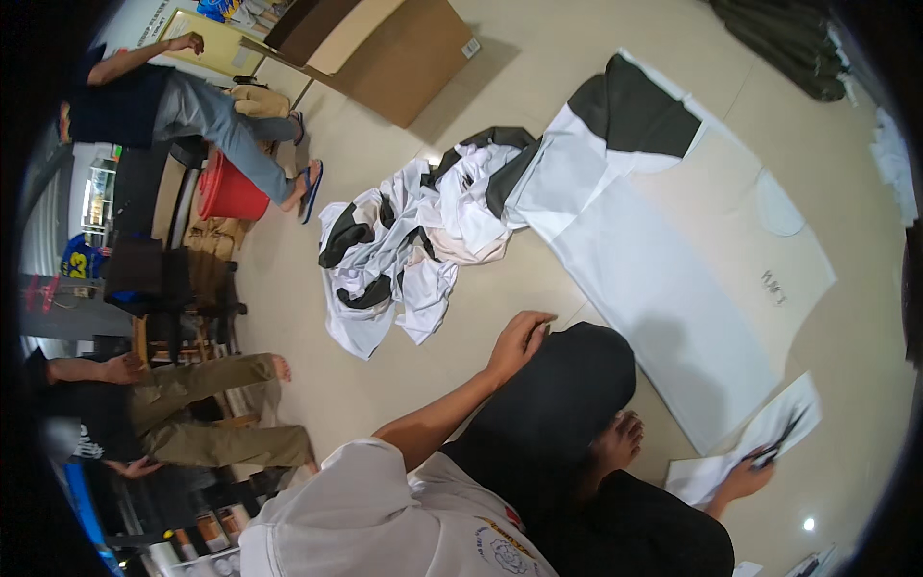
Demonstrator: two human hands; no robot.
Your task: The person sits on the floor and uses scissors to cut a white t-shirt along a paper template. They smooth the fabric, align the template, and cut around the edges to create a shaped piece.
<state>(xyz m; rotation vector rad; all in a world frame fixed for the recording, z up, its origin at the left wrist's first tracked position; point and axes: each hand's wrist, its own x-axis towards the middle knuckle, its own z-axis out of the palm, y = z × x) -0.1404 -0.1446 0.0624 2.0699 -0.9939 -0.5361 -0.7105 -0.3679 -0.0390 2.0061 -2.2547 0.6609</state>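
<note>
My left hand point(519, 344) lies on my bent knee with its fingers stretched out, holding nothing. Low on the right, my right hand point(745, 476) grips a pair of dark-handled scissors point(769, 452), whose blades point up and to the right over a small white piece point(796, 409). Whether that piece is paper or cloth I cannot tell. Beside it a large white sheet point(644, 250) is spread on the floor, with a cream, curved-edged pattern piece point(740, 212) on its right part. White and dark green cloth point(644, 106) covers the sheet's far end.
Left of the sheet sits a crumpled heap of white and dark green cloth point(423, 226). A cardboard box point(394, 72) stands behind it. Two people point(216, 115) are at the left, near a red bucket point(236, 188). Dark fabric point(784, 43) lies at the far right.
</note>
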